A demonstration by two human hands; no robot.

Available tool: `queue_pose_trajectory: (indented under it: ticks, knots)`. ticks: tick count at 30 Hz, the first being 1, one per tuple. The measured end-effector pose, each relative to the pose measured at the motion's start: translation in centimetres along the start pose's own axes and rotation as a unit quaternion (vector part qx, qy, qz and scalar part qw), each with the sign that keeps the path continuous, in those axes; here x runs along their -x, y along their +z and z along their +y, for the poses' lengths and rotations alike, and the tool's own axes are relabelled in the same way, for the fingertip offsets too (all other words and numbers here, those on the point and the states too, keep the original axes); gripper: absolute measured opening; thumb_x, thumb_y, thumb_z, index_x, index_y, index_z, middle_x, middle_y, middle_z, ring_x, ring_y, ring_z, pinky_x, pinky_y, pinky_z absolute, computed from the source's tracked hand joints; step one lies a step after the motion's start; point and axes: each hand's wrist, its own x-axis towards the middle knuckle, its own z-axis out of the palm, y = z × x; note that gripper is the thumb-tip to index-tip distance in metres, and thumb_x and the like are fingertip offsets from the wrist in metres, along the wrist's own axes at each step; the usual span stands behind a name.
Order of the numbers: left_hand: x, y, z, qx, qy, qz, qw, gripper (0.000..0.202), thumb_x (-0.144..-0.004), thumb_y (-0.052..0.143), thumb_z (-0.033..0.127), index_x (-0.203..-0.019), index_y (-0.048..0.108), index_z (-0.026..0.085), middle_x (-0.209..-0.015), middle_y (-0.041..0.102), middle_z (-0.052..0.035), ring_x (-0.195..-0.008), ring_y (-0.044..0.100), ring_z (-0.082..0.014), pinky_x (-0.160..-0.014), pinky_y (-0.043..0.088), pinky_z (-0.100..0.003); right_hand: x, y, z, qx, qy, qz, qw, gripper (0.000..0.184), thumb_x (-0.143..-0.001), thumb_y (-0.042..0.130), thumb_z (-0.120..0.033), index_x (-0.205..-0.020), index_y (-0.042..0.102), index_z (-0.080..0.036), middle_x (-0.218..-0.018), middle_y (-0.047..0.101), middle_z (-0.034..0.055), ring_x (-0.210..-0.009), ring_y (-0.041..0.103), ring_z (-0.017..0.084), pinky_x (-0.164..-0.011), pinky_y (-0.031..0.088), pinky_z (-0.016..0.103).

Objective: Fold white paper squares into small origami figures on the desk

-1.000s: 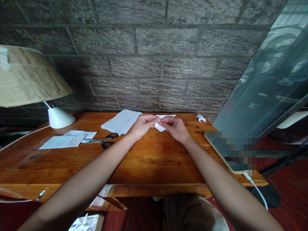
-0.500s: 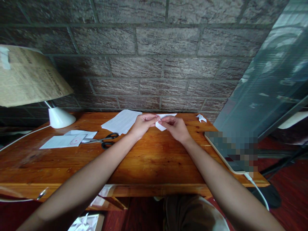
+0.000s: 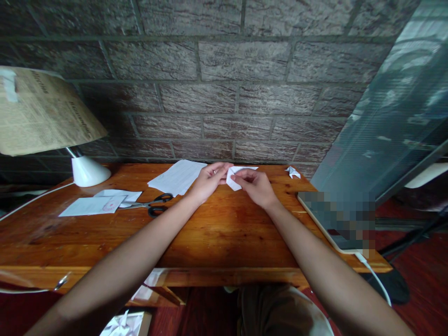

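A small folded white paper (image 3: 232, 182) is held up over the far part of the desk, between my two hands. My right hand (image 3: 256, 185) pinches it from the right between thumb and fingers. My left hand (image 3: 212, 180), with a ring on one finger, closes on its left edge; its fingertips are partly hidden behind the paper. Another piece of white paper (image 3: 252, 168) shows just behind my right fingers; whether it is joined to the folded one I cannot tell.
On the left of the wooden desk (image 3: 217, 238) are a paper stack (image 3: 177, 177), black-handled scissors (image 3: 159, 205), cut sheets (image 3: 87, 206) and a lamp (image 3: 90, 171). A folded paper figure (image 3: 293, 172) and a charging tablet (image 3: 332, 224) lie right. Below stands a box (image 3: 145, 324) holding folded papers.
My left thumb and fingers have shifted slightly on the paper's left edge, so more of its white face shows. My right hand stays nearly in place with its pinch.
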Motion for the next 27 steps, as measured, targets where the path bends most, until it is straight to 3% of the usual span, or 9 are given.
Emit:
queue_pose_trajectory:
  ticks: [2, 4, 8, 18, 27]
  knots:
    - [-0.04, -0.01, -0.15, -0.013, 0.018, -0.013, 1.0, 0.054, -0.07, 0.078, 0.044, -0.117, 0.063, 0.021, -0.085, 0.073, -0.0024, -0.078, 0.068, -0.0156, -0.077, 0.053, -0.03, 0.03, -0.07, -0.11, 0.0, 0.003, 0.007, 1.0, 0.036, -0.068, 0.076, -0.051, -0.078, 0.07, -0.016, -0.072, 0.068, 0.0022, -0.061, 0.055, 0.013, -0.063, 0.045, 0.028]
    - [-0.13, -0.08, -0.33, -0.016, 0.021, -0.035, 0.999, 0.058, -0.068, 0.08, 0.041, -0.119, 0.062, 0.02, -0.085, 0.073, -0.0028, -0.078, 0.068, -0.0158, -0.079, 0.053, -0.031, 0.06, -0.12, -0.15, 0.001, 0.004, 0.012, 1.0, 0.035, -0.07, 0.075, -0.05, -0.077, 0.069, -0.016, -0.071, 0.067, 0.0019, -0.061, 0.055, 0.013, -0.062, 0.044, 0.028]
    - [-0.29, -0.2, -0.58, -0.016, 0.012, -0.051, 0.999, 0.047, -0.068, 0.078, 0.044, -0.105, 0.07, 0.015, -0.091, 0.074, -0.0073, -0.082, 0.068, -0.0189, -0.083, 0.052, -0.036, 0.07, -0.14, -0.07, 0.007, 0.004, 0.017, 1.0, 0.036, -0.07, 0.075, -0.051, -0.076, 0.069, -0.016, -0.07, 0.067, 0.002, -0.061, 0.055, 0.013, -0.061, 0.044, 0.028]
    - [-0.31, -0.08, -0.79, -0.048, 0.038, -0.052, 0.997, 0.047, -0.07, 0.074, 0.051, -0.102, 0.072, 0.016, -0.096, 0.074, -0.008, -0.087, 0.067, -0.0209, -0.084, 0.052, -0.036, -0.08, -0.27, 0.16, 0.01, 0.001, 0.02, 1.0, 0.037, -0.068, 0.076, -0.052, -0.075, 0.068, -0.016, -0.07, 0.067, 0.002, -0.058, 0.052, 0.011, -0.059, 0.043, 0.027]
    - [-0.23, 0.15, -0.54, -0.028, 0.025, -0.02, 0.999, 0.04, -0.067, 0.078, 0.047, -0.09, 0.066, 0.016, -0.078, 0.069, -0.001, -0.075, 0.064, -0.0149, -0.077, 0.053, -0.032, 0.12, -0.15, -0.24, 0.009, 0.006, 0.023, 1.0, 0.036, -0.07, 0.075, -0.051, -0.074, 0.069, -0.016, -0.07, 0.067, 0.0025, -0.06, 0.055, 0.012, -0.06, 0.043, 0.027]
